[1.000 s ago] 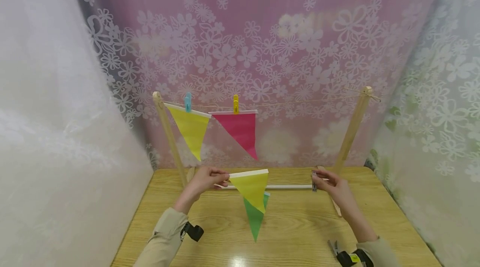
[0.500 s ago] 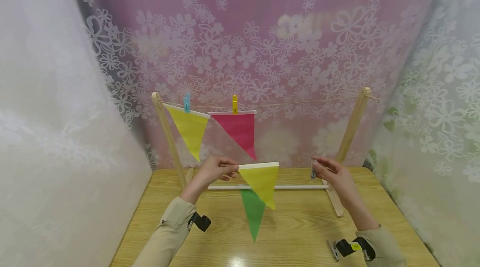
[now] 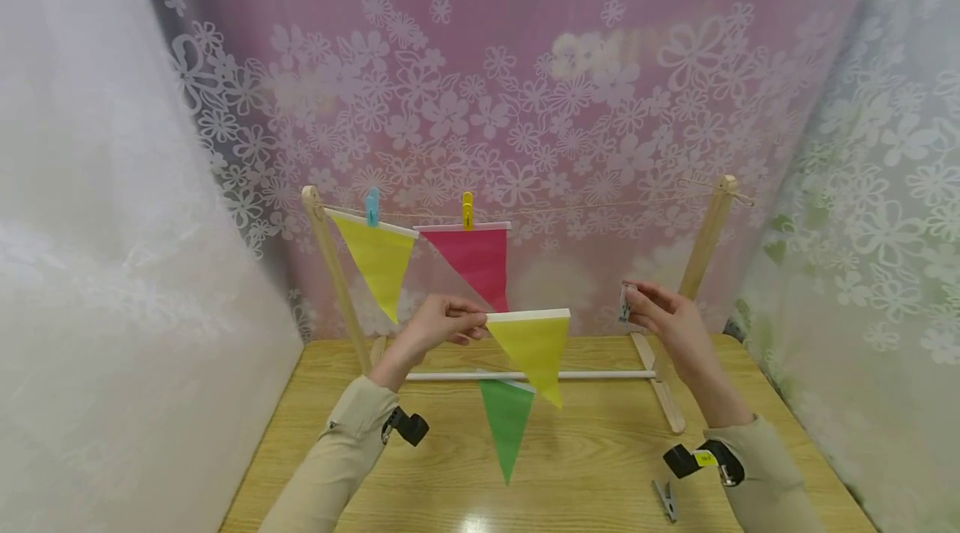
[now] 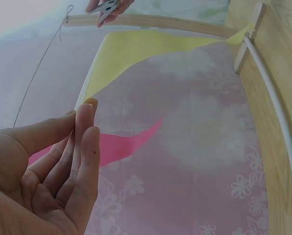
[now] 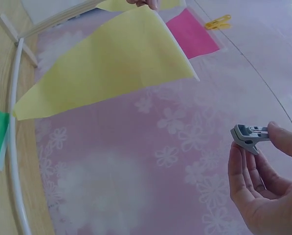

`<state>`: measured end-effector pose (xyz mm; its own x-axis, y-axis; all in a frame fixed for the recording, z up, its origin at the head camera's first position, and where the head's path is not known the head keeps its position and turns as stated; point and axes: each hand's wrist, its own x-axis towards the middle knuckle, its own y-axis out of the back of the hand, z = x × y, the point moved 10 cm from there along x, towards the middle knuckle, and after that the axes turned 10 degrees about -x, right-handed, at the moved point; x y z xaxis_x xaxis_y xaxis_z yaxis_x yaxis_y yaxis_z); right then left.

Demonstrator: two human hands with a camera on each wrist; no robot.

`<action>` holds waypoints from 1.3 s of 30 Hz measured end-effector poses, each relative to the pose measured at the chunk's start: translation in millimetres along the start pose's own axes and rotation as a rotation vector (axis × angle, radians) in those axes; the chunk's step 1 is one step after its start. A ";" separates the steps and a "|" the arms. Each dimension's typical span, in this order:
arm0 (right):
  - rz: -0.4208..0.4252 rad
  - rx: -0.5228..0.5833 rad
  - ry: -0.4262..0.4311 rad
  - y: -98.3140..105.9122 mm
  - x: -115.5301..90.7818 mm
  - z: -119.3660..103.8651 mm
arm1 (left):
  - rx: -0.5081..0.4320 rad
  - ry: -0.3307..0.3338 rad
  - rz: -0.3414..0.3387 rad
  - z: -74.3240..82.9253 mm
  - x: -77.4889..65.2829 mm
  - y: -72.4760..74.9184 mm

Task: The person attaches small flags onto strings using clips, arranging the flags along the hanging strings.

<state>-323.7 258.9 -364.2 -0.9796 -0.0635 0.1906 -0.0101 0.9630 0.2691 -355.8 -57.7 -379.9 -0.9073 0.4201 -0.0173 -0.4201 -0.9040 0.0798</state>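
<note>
- The left hand (image 3: 442,325) has its fingers pinching one corner of the loose yellow flag (image 3: 532,341), off the string (image 3: 585,206) — the other end, unsupported, could sag askew.
- The right hand's (image 3: 671,326) fingers pinch a grey clothespin (image 5: 244,133); a slip might drop it.
- Tugging the string could jostle the pink flag (image 3: 480,260).

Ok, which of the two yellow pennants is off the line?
The nearer yellow pennant, pinched by the left hand; the other yellow pennant hangs from the string by the blue clothespin.
</note>
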 end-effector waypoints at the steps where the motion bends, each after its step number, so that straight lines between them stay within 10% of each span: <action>1: 0.004 0.006 0.006 0.9 1.6 -2.7 | -0.004 -0.004 0.000 2.7 0.9 -0.3; 39: 0.068 0.002 0.185 11.8 75.4 -150.0 | 0.026 -0.100 0.102 84.6 37.7 -0.2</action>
<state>-367.6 226.3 -205.0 -0.9246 -0.0453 0.3783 0.0542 0.9672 0.2483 -388.4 -34.9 -296.3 -0.9385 0.3330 0.0919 -0.3238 -0.9406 0.1017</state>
